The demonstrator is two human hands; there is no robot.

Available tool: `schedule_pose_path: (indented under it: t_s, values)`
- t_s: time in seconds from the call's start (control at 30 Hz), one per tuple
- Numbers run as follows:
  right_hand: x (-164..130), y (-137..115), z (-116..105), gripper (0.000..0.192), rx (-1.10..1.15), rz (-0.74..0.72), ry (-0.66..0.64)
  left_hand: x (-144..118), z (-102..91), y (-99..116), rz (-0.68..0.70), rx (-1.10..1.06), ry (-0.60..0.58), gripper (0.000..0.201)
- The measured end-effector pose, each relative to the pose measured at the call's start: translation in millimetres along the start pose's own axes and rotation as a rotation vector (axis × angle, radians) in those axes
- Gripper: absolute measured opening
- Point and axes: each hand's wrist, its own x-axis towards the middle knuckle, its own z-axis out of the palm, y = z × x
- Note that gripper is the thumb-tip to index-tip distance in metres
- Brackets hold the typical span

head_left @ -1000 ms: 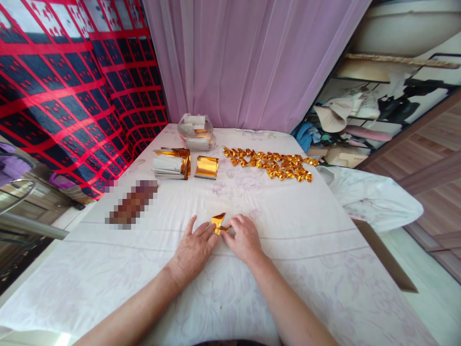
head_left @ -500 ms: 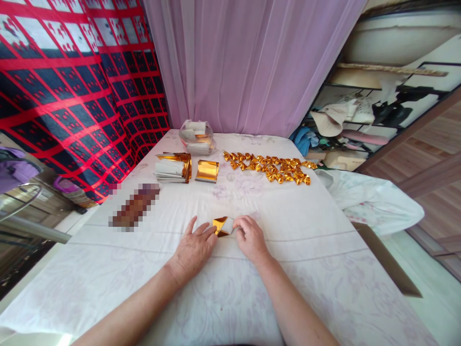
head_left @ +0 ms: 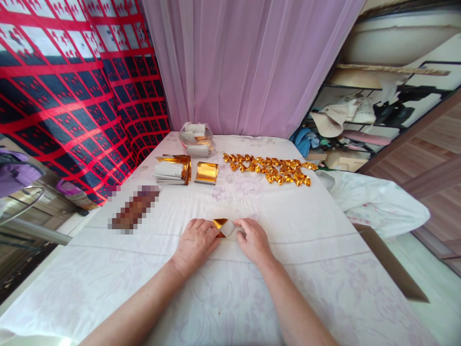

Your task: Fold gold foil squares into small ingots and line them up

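A small sheet of gold foil paper, partly folded so that gold and white faces show, lies on the cloth-covered table between my hands. My left hand is closed on its left edge, fingers bent. At its right corner, my right hand has thumb and index finger drawn together, pinching the paper's edge. Further back sit a small stack of gold foil sheets and a larger pile of white and gold sheets. Several folded gold foil pieces lie in rows at the back right.
A clear plastic bag with more paper bundles stands at the table's back edge. A blurred-out brown item lies on the left. Behind the table hangs a purple curtain; a cluttered shelf is on the right.
My left hand's fingers have drawn in from spread to bent around the paper's left side. My right hand stays at the right corner, with only a slight shift.
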Motion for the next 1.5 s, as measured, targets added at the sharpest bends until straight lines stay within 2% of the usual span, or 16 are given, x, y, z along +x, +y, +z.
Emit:
schedule_pose_path:
  t_s: [0.2,0.57,0.83,1.03,1.2,1.5]
  values:
    - [-1,-3,1,0.029,0.031,-0.017,-0.015,3,4.4,4,-0.044,0.041,-0.014,0.017]
    - [0,-7,0,0.036,0.083,-0.023,-0.033,7,7.8,0,0.024,0.097,0.035,0.010]
    - [0,-8,1,0.018,0.018,-0.133,0.002,-3,16.1,-11,0.075,0.037,0.082,0.015]
    - [-2,-19,-4,0.011,-0.015,-0.251,-0.035,-4,12.2,-15,0.003,0.082,0.060,0.019]
    - [-6,-27,0,0.009,-0.049,-0.286,-0.085,-12,8.6,-10,0.016,0.036,-0.019,0.026]
    - [-6,-25,0,0.008,-0.047,-0.243,-0.099,-22,11.6,0,0.022,-0.057,0.041,0.022]
